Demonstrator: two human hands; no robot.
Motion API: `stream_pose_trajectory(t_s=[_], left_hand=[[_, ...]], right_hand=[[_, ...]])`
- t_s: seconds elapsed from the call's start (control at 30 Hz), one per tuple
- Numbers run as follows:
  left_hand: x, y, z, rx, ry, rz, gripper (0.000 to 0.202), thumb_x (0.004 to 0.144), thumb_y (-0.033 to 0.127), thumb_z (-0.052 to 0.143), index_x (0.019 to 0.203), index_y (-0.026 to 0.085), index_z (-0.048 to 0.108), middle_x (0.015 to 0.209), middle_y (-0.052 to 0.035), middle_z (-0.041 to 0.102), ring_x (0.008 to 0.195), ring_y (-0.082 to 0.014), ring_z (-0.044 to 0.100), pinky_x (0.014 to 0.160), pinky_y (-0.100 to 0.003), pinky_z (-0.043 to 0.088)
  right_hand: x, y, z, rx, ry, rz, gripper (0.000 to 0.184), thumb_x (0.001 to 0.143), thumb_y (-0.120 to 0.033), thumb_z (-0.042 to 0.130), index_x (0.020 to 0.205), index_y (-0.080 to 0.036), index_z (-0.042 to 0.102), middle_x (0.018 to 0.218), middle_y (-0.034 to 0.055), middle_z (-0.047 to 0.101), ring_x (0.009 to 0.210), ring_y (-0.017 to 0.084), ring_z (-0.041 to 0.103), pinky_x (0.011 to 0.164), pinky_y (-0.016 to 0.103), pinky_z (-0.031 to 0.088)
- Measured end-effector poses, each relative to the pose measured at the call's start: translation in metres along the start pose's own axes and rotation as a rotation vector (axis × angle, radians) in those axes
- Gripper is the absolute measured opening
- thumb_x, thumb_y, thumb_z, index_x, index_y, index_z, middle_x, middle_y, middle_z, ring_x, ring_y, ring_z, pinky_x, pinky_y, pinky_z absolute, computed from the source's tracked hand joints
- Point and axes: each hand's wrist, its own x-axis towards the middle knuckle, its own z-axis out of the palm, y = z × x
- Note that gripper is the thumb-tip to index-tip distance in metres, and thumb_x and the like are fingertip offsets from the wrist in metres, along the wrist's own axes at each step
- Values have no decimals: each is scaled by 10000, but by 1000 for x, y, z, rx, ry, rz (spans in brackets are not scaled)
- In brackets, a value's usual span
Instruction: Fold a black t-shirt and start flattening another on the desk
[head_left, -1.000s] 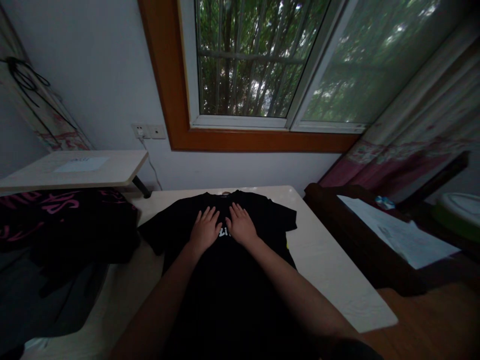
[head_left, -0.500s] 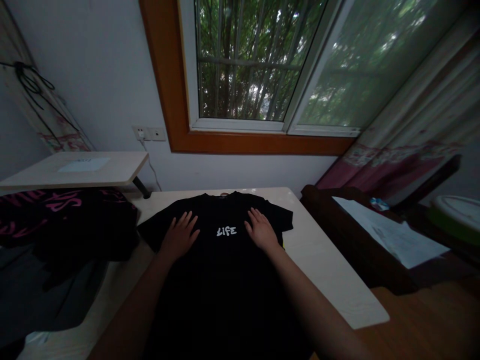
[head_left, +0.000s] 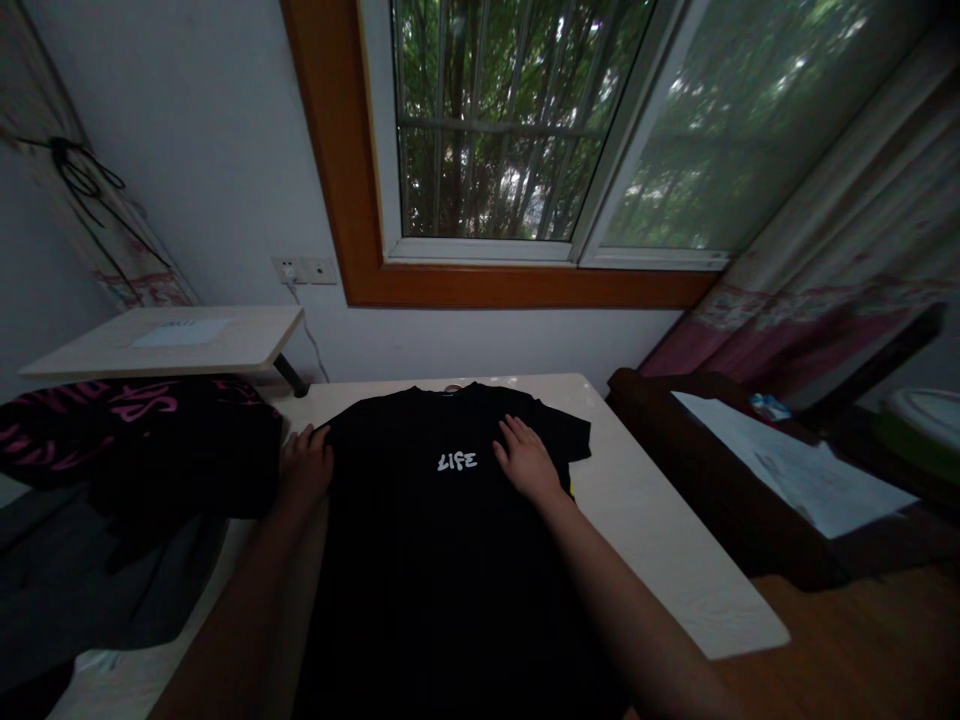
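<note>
A black T-shirt [head_left: 450, 540] with white lettering lies spread on the pale table, its neckline toward the window. At its left sleeve is my left hand [head_left: 304, 468], with bent fingers closed on the sleeve's cloth; most of that sleeve is hidden by the hand. My right hand [head_left: 527, 462] rests flat on the right chest of the shirt, palm down and fingers stretched out. Past it, the right sleeve extends over the table. A bit of yellow shows at the shirt's right edge.
Dark clothes [head_left: 150, 450], one with pink print, are heaped at the left beneath a small raised shelf [head_left: 262, 335] bearing a paper [head_left: 182, 331]. The table [head_left: 675, 540] ends at the right. Beyond it, a brown piece of furniture [head_left: 720, 480] holds a white sheet [head_left: 795, 465].
My left hand has moved left from the shirt's chest to the left sleeve and closed on it. The sleeve no longer spreads out leftward. My right hand stays on the chest.
</note>
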Motion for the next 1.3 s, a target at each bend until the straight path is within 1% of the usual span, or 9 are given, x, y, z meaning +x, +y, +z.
stream_pose_trajectory(t_s=[0.13,0.23,0.37,0.43,0.53,0.67,0.97,1.17,1.3], left_hand=[[15,-3,-9,-1,-51,-33,501,957,345,422,1415,164,512,1342,-179,617,1285,-302,547,1111,-443,385],[32,-11,-19,59,-193,-35,513,937,387,479,1401,171,507,1251,-172,664,1154,-294,631,979,-392,476],[52,-18,-27,128,-330,1,311,869,367,580,1086,166,676,1082,-162,720,1045,-297,673,885,-353,502],[57,-19,-30,135,-329,13,282,863,369,580,1019,161,690,1093,-180,712,1065,-312,666,885,-361,500],[61,-16,-35,130,-299,29,344,937,372,459,1122,153,649,1156,-191,693,1097,-300,659,891,-359,495],[63,-7,-54,107,-282,46,368,985,406,362,1182,211,604,1084,-128,730,979,-272,698,786,-334,502],[67,57,-99,-115,-177,257,274,890,338,570,1098,227,711,1053,-80,757,1000,-268,694,863,-350,497],[15,122,-78,-262,-214,594,343,878,183,532,1190,230,665,1125,-76,706,1034,-213,668,937,-342,513],[-35,145,-61,-369,-304,820,323,947,158,451,1164,264,666,1085,-52,703,999,-174,678,894,-290,527]], right_hand=[[-1,-1,-2,2,3,-11,521,1029,-399,418,1461,-132,533,1580,126,435,1491,263,352,1231,443,275],[-1,-1,-3,5,16,-13,506,1030,-397,420,1450,-145,547,1575,125,443,1485,266,361,1229,446,280],[-2,-2,-4,13,24,-9,503,1026,-396,432,1445,-147,554,1564,132,458,1479,269,371,1227,448,288],[-1,-2,-5,15,24,-8,501,1025,-396,434,1445,-151,555,1560,129,464,1476,270,377,1225,446,293],[-1,-2,-5,22,28,-11,499,1026,-397,433,1449,-162,552,1559,124,464,1475,272,377,1222,447,298],[-1,-1,-6,29,21,-6,495,1024,-400,434,1443,-167,558,1558,124,466,1475,276,376,1222,457,298],[-2,-2,-5,29,24,-11,487,1021,-387,444,1439,-168,562,1558,127,464,1472,277,379,1223,454,296],[-1,0,-3,29,32,-14,488,1015,-385,448,1440,-171,560,1556,124,467,1466,282,388,1215,468,310],[-1,1,-2,15,39,-15,489,1021,-395,432,1436,-174,564,1555,121,469,1463,283,394,1211,469,317]])
